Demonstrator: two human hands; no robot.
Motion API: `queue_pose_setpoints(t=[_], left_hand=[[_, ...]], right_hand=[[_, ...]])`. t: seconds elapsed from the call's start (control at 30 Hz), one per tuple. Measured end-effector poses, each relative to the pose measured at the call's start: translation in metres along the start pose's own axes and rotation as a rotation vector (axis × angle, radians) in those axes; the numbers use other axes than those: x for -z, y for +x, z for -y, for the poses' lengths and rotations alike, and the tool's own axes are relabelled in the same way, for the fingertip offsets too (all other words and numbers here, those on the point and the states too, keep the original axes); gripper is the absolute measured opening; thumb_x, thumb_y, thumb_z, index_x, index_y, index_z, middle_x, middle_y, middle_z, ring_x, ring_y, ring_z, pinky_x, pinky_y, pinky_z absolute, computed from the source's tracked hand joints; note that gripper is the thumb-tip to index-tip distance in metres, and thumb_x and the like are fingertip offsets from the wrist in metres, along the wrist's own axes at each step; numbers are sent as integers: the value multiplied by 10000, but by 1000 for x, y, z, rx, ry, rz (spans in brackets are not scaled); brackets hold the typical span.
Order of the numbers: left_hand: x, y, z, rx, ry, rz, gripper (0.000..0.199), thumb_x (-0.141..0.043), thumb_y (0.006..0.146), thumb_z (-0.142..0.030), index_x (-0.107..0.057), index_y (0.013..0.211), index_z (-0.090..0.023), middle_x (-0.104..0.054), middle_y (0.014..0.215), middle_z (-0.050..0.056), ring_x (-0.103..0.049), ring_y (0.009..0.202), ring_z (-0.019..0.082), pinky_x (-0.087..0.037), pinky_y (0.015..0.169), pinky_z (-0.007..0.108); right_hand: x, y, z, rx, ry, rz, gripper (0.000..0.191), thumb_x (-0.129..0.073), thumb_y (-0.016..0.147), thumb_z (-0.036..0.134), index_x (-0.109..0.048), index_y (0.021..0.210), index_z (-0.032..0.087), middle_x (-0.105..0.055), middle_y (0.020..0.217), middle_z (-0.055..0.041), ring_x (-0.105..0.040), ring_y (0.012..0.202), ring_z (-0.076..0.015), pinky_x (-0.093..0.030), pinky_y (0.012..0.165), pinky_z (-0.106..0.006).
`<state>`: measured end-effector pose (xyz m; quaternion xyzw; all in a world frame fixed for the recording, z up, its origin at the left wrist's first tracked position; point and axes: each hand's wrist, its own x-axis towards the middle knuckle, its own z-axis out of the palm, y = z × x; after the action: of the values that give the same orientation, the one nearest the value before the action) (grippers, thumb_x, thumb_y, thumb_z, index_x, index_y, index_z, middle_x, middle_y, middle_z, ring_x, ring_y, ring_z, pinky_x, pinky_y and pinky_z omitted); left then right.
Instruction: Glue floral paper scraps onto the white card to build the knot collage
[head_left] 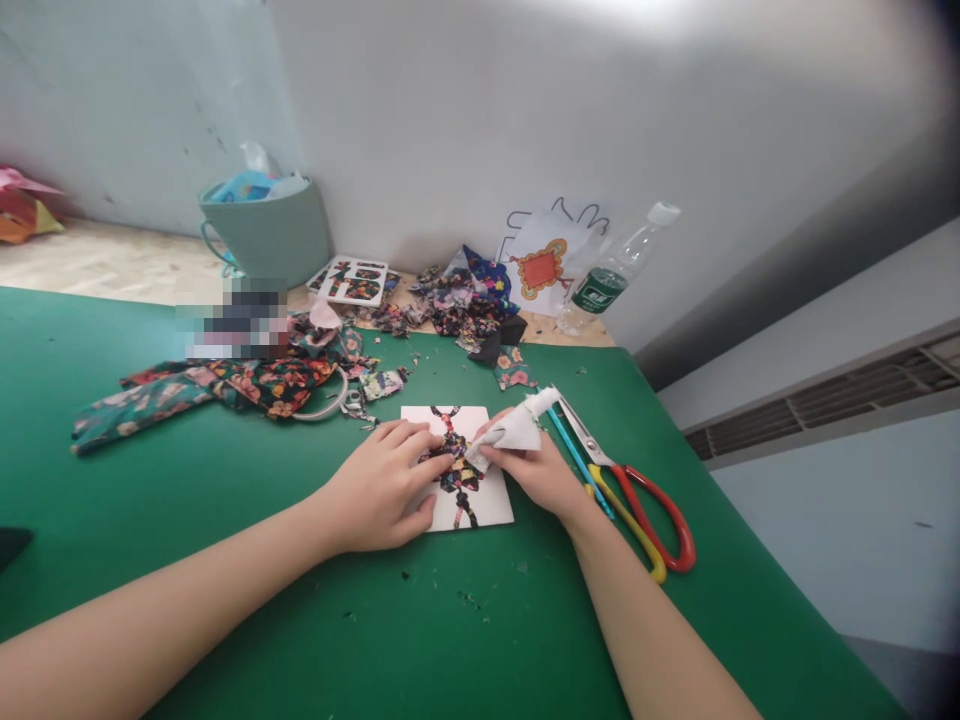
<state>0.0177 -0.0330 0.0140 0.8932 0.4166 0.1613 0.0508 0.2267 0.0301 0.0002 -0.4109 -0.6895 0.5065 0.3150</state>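
My left hand (pixel 394 485) lies spread on the white card (pixel 489 503), centre of the frame, gripping nothing; my right hand (pixel 546 475) pinches a white tube (pixel 517 430) — cloth scraps (pixel 459 477) already cover the card's middle, corners bare — what's left I can't tell

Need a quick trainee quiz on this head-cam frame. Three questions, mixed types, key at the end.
1. Which hand holds the white object?
2. True or false: the scissors lie to the right of the white card.
3. What is the main colour of the label on the clear bottle? A) red B) green C) yellow

Key:
1. The right hand
2. True
3. B
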Motion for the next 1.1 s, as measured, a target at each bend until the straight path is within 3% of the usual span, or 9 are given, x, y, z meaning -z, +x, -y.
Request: queue_pose_setpoints(t=[0.27,0.6,1.1], left_hand=[[0,0,0,1,-10,-8,414,-495,721,-256,-511,1131,-205,-504,1108,101,-414,1075,292,-341,901,465],[-3,-2,-2,76,-4,0,474,-477,738,-289,-421,1179,-125,-498,1145,138,-398,1108,288,-337,902,438],[-4,-1,-3,66,-6,-4,441,-475,740,-285,-434,1153,-138,-500,1142,121,-390,1111,282,-323,909,430]], right_hand=[[1,-1,5,45,-113,28,125,-578,738,279,-576,822,186,-610,836,-37,-570,826,-190,-454,762,-324],[-8,-5,5,3,-57,-125,141,-643,672,287,-577,731,177,-625,734,-37,-591,718,-195,-469,679,-312],[-8,-5,3,54,-196,-71,147,-612,711,287,-547,787,179,-626,782,-48,-594,750,-200,-465,704,-319]])
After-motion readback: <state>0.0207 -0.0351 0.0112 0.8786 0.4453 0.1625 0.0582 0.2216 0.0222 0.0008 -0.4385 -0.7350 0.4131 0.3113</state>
